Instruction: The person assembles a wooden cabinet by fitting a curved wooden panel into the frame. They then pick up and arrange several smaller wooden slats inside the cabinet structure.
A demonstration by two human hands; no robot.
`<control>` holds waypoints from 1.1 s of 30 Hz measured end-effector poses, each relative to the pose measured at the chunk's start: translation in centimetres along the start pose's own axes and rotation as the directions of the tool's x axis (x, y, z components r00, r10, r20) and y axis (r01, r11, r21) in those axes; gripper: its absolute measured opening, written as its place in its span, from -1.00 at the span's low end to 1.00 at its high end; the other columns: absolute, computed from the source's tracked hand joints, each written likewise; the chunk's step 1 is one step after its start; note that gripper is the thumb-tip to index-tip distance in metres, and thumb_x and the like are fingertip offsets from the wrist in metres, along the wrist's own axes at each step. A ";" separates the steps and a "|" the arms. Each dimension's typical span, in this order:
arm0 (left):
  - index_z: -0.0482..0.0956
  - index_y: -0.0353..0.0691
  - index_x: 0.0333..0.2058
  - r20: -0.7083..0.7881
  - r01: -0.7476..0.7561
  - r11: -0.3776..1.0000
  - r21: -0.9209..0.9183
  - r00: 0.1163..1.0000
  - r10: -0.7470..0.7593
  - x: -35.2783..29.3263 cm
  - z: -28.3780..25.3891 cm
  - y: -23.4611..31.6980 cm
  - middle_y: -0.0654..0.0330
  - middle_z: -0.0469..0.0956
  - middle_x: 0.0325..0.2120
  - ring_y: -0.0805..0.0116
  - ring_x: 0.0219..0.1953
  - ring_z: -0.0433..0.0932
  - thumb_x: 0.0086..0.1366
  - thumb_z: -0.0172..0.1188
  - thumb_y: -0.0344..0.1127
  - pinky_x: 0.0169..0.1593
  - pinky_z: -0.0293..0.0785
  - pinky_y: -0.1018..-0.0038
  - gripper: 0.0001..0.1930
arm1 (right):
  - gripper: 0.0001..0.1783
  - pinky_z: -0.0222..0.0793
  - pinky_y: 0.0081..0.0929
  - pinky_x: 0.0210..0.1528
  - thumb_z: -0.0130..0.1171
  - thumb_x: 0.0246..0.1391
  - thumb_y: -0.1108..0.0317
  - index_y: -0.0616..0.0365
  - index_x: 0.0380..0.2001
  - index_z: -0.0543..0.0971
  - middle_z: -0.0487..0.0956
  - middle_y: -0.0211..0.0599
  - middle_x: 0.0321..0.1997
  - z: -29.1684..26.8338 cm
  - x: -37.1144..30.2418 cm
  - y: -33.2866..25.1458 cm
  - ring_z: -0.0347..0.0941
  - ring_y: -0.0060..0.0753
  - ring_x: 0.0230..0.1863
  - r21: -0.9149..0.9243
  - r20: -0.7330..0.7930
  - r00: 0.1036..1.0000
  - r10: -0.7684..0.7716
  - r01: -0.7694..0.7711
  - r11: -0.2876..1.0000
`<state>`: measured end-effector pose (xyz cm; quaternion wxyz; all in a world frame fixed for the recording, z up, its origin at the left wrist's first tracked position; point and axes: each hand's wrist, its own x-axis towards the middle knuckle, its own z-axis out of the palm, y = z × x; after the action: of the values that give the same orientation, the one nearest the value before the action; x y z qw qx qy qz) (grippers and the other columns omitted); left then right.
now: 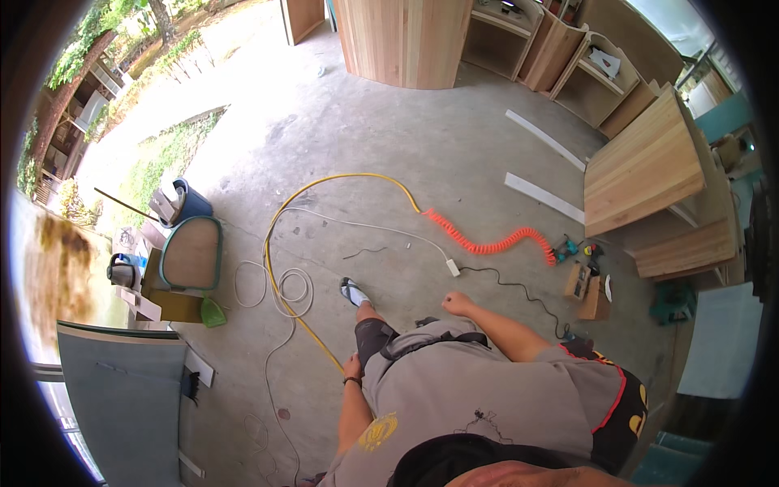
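My left hand [352, 367] hangs beside my thigh, a dark band round its wrist. The yellow hose [312, 333] runs along the floor and passes out of sight by this hand; whether the fingers touch it I cannot tell, as they are too small and partly turned away. My right hand [458, 303] is held out in front of my waist, fingers curled into a loose fist, with nothing visible in it. Below it on the floor lie a white power strip [453, 268] and its dark cord [519, 284]. One foot in a sandal [352, 290] is forward.
An orange coiled air hose [495, 246] leads to teal power tools [565, 250] beside a cardboard box [594, 299]. Wooden cabinets [645, 166] stand at right, and a curved wooden counter [402, 40] ahead. At left are a blue bucket [191, 203], a green dustpan [213, 312] and a grey panel [122, 398].
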<state>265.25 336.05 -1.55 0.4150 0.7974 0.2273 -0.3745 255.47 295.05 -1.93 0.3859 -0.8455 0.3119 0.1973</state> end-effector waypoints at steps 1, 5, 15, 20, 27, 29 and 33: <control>0.55 -0.35 -0.08 0.013 -0.018 1.000 0.026 1.000 0.017 2.8 -0.5 0.5 -0.02 0.60 -0.25 0.22 -0.27 0.60 0.27 0.04 -0.07 -0.27 0.51 0.34 -0.56 | -0.65 0.44 -0.19 -0.16 0.19 -0.12 0.11 0.19 -0.38 0.64 0.62 0.00 -0.33 0.1 0.8 -0.5 0.56 -0.01 -0.25 -0.014 0.007 0.999 0.032 -0.032 0.999; 0.54 -0.28 -0.03 0.089 -0.193 0.940 0.280 0.980 0.175 15.8 -2.9 0.4 -0.12 0.58 -0.14 0.02 -0.05 0.53 0.26 0.01 -0.04 -0.08 0.43 0.22 -0.54 | -0.64 0.45 -0.19 -0.23 0.18 -0.16 0.13 0.21 -0.38 0.64 0.62 0.03 -0.37 -1.3 4.0 -3.8 0.57 -0.02 -0.30 -0.105 0.080 0.982 0.171 -0.162 0.981; 0.42 -0.22 -0.05 0.174 0.043 0.995 0.094 0.983 -0.059 26.1 -21.4 25.1 0.14 0.57 -0.33 0.30 -0.30 0.58 0.28 0.05 -0.13 -0.32 0.50 0.26 -0.65 | -0.69 0.45 -0.16 -0.13 0.08 -0.10 0.19 0.15 -0.37 0.65 0.62 0.01 -0.27 -3.9 19.2 -23.5 0.55 0.06 -0.20 -0.006 -0.155 0.973 0.169 -0.172 0.985; 0.42 -0.21 -0.11 0.125 0.058 0.997 -0.042 0.991 -0.052 33.6 -25.0 34.5 0.15 0.55 -0.31 0.30 -0.36 0.57 0.30 0.04 -0.17 -0.39 0.47 0.38 -0.71 | -0.71 0.42 -0.13 -0.08 0.08 -0.09 0.18 0.13 -0.40 0.65 0.61 -0.01 -0.26 -6.6 28.0 -32.3 0.52 0.11 -0.15 0.124 -0.231 0.955 0.186 -0.160 0.979; 0.38 -0.24 0.04 0.184 0.041 0.999 -0.010 0.982 -0.039 41.0 -21.7 47.1 0.04 0.55 -0.16 0.19 -0.18 0.58 0.34 -0.01 -0.09 -0.24 0.52 0.22 -0.58 | -0.68 0.50 -0.31 -0.45 0.10 -0.15 0.19 0.26 -0.51 0.63 0.61 -0.02 -0.50 -9.3 41.8 -30.4 0.57 -0.18 -0.54 0.001 -0.001 0.911 0.412 -0.412 0.911; 0.34 -0.23 0.07 0.217 0.114 0.993 0.002 0.970 -0.112 43.1 -20.2 50.4 0.03 0.54 -0.11 0.15 -0.14 0.58 0.33 0.00 -0.09 -0.16 0.51 0.13 -0.57 | -0.64 0.51 -0.30 -0.44 0.11 -0.14 0.18 0.29 -0.45 0.64 0.62 -0.01 -0.48 -11.5 46.4 -30.7 0.59 -0.15 -0.51 -0.066 0.218 0.860 0.462 -0.459 0.886; 0.57 -0.17 -0.18 0.183 -0.043 0.936 0.350 0.983 -0.023 44.9 -18.8 58.9 0.14 0.59 -0.42 0.24 -0.41 0.59 0.20 0.17 -0.08 -0.38 0.47 0.30 -0.67 | -0.61 0.52 -0.25 -0.34 0.11 -0.12 0.13 0.26 -0.39 0.65 0.63 0.00 -0.40 -19.4 57.7 -36.4 0.59 -0.09 -0.46 -0.068 0.170 0.937 0.304 -0.297 0.953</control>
<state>340.21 321.46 -0.85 0.2867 0.8219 0.1131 -0.4791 324.00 276.83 -3.68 0.3602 -0.7746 0.3972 0.3354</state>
